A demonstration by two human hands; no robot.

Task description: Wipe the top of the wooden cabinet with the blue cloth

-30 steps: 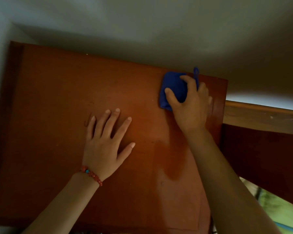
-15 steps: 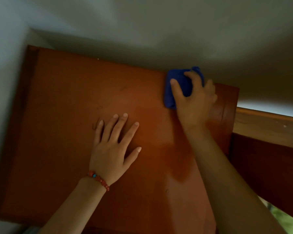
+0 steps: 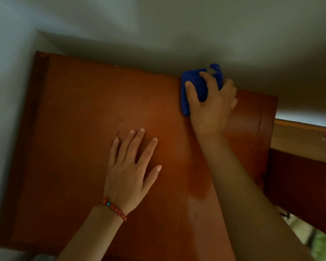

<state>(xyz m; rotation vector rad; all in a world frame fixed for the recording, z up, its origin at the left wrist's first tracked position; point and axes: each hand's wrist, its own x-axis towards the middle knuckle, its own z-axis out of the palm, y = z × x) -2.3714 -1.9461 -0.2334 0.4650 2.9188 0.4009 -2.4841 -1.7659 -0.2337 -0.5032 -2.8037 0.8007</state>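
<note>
The reddish-brown wooden cabinet (image 3: 79,140) fills the middle of the view, seen from below and in front. My right hand (image 3: 213,108) grips a bunched blue cloth (image 3: 196,85) at the cabinet's upper edge, right of centre; part of the cloth sticks up past the edge against the white ceiling. My left hand (image 3: 130,170) rests flat on the cabinet face with fingers spread, a red bead bracelet at its wrist. The cabinet's top surface itself is hidden from this angle.
A white wall (image 3: 6,110) closes in on the left and the ceiling (image 3: 177,31) hangs just above the cabinet. To the right runs a lighter wooden frame (image 3: 305,140) over a dark panel (image 3: 299,185), with greenery showing at the lower right.
My right hand with the cloth has slid up to the cabinet's top edge, the cloth now poking above it. The left hand stays flat in place; the view has shifted slightly.
</note>
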